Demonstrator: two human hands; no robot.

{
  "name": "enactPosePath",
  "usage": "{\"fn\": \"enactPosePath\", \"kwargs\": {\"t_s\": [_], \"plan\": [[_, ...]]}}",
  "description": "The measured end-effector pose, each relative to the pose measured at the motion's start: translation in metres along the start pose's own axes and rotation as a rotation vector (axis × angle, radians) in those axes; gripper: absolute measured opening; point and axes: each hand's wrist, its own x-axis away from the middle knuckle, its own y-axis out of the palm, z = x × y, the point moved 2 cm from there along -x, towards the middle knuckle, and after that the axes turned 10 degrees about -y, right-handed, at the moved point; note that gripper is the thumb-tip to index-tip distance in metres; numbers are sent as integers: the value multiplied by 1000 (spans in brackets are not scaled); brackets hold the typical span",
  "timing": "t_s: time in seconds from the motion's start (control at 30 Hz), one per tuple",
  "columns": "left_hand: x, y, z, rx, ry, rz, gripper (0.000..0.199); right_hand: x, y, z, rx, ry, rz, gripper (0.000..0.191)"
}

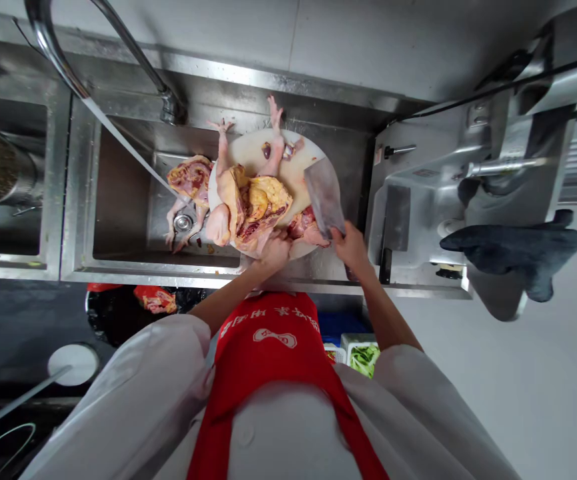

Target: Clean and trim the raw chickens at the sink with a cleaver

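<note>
Clasping a cleaver [324, 197], right hand [352, 250] partly hides it.

Lighting: cool, moderate, seemingly from overhead. Glare: white streak along far steel ledge [258, 81]; bright highlights on faucet [47, 40]. Shadow: deep at near left, around black bin liner [111, 313]. Blur: cleaver [324, 197] softened. Distortion: wide-angle, stretched toward left and right margins.

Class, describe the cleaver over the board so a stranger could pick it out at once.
Find the steel sink beneath the tap, then the round white board overlapping its right edge. At the board's right side is the cleaver. Unlike the pink and yellow raw poultry nearby, it is flat grey metal, gripped in the right hand.
</note>
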Motion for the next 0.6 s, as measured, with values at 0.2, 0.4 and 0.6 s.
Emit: {"fn": "enactPosePath", "kwargs": {"t_s": [0.2, 0.4, 0.6], "plan": [[-37, 3, 37, -165, -117, 87, 44, -2, -13, 26, 86, 171, 195, 34], [-71, 39, 37, -202, -296, 85, 20, -53, 20, 31, 29, 76, 188, 39], [-58, 28, 36, 444, -209, 114, 15, -66, 31, 18, 32, -124, 80, 38]]}}
